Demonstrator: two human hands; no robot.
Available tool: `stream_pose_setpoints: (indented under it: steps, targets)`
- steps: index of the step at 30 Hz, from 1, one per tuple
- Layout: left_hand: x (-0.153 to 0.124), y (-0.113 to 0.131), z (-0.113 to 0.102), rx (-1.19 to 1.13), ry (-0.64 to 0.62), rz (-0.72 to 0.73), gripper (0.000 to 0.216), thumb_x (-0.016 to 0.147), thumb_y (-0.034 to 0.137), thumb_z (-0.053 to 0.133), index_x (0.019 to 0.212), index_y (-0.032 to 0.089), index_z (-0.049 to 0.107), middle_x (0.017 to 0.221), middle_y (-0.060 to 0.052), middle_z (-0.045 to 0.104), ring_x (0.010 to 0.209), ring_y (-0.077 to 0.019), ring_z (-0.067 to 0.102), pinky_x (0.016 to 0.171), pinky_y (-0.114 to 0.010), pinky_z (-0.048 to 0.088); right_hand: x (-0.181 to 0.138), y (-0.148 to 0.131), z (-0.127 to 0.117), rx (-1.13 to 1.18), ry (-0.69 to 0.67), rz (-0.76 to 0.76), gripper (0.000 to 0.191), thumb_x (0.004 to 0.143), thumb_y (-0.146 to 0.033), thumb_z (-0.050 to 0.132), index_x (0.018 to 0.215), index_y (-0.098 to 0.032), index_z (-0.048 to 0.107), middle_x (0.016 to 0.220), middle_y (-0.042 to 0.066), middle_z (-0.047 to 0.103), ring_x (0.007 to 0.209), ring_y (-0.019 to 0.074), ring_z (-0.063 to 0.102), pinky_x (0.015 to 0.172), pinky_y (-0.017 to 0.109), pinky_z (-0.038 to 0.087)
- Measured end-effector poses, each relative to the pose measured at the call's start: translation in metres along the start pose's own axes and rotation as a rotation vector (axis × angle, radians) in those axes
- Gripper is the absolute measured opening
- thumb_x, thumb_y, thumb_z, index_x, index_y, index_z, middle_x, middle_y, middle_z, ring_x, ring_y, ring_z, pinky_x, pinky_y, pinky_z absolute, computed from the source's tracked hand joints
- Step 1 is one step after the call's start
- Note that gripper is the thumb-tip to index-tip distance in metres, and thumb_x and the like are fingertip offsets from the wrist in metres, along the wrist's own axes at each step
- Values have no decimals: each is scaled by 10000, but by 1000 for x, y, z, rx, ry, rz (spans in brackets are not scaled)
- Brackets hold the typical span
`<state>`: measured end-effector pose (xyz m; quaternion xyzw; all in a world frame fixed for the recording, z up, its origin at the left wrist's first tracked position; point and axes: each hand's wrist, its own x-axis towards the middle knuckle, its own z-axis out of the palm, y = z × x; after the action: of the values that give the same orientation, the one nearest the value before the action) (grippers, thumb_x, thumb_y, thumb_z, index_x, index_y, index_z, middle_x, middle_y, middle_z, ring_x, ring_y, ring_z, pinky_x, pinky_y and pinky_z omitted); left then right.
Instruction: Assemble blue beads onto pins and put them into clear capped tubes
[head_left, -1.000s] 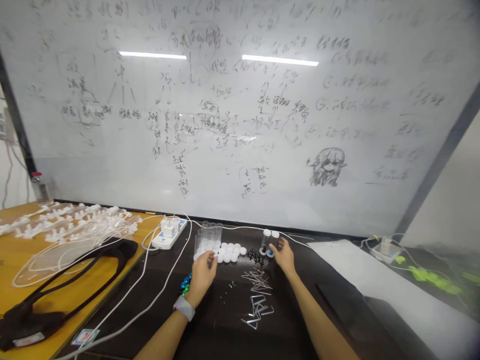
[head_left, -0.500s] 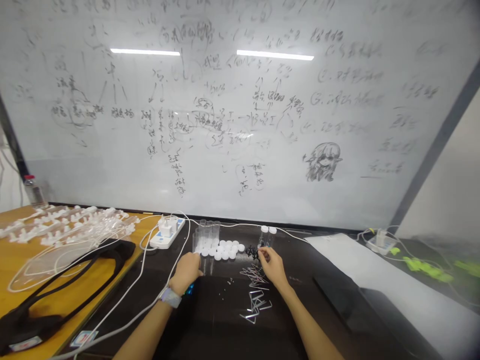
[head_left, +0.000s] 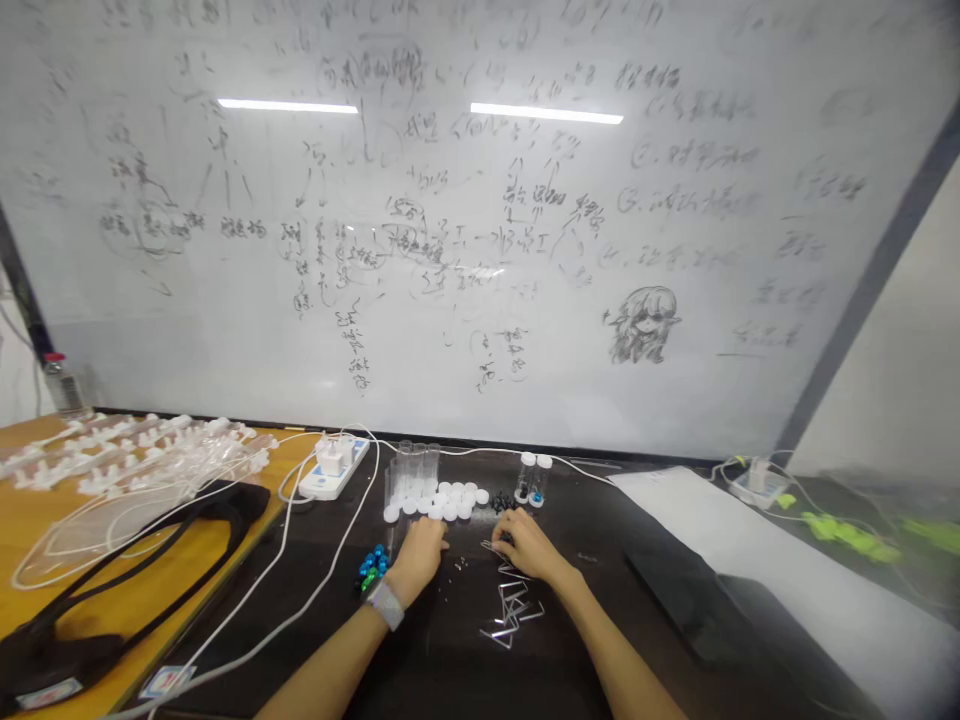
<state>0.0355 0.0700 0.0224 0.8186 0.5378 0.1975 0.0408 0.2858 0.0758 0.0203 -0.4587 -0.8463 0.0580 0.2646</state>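
My left hand (head_left: 420,558) is over the dark table, just in front of several white round caps (head_left: 450,512). Its thumb points right, apart from the fingers, and nothing shows in it. My right hand (head_left: 529,545) has its fingers curled to the thumb in a pinch beside the thin bent rods, with a small dark bit at the fingertips that I cannot make out. Bent silver hex keys (head_left: 511,605) lie in a pile nearer me. Small black pieces (head_left: 502,503) lie behind my right hand. Tiny screws (head_left: 460,566) are scattered between the hands.
Blue and green balls (head_left: 373,565) lie left of my left wrist. Clear tubes (head_left: 417,465) stand behind the caps, and two white-capped tubes (head_left: 538,482) stand further right. A power strip (head_left: 336,470) with white cables is at left, a black flat slab (head_left: 667,605) at right.
My left hand has moved right, off the front left of the caps, uncovering the blue and green balls. My right hand has drawn left and nearer, away from the black pieces.
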Motion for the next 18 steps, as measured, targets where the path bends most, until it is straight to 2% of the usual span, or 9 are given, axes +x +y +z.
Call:
stream_pose_setpoints:
  steps: [3, 8, 13, 18]
  targets:
    - [-1, -4, 13, -76, 67, -4, 259, 901, 147, 558, 1139, 145, 661, 1030, -148, 699, 983, -283, 632, 870, -379, 428, 3, -1, 3, -64, -25, 22, 85, 859, -198, 627, 782, -185, 661, 896, 61, 637, 897, 224, 551, 823, 315, 405]
    - [-1, -11, 23, -223, 139, -53, 196, 824, 138, 662, 1011, 162, 716, 998, -136, 726, 978, -286, 651, 876, -377, 444, 4, 0, 10, 66, 42, 48, 111, 912, -200, 543, 844, -199, 631, 871, 39, 635, 880, 211, 556, 810, 303, 404]
    - [0, -13, 29, -500, 294, -97, 186, 805, 166, 666, 979, 157, 733, 944, -121, 743, 831, -254, 696, 803, -364, 510, 5, 7, 12, 238, 98, 95, 218, 914, -265, 531, 1071, -201, 669, 920, 57, 661, 907, 229, 594, 872, 350, 419]
    - [4, -7, 36, -905, 264, -162, 241, 798, 243, 652, 1006, 151, 729, 967, -112, 748, 714, -220, 721, 664, -321, 558, 8, 11, 15, 370, 157, 104, 300, 949, -339, 439, 916, -185, 693, 926, 75, 675, 896, 232, 611, 847, 350, 441]
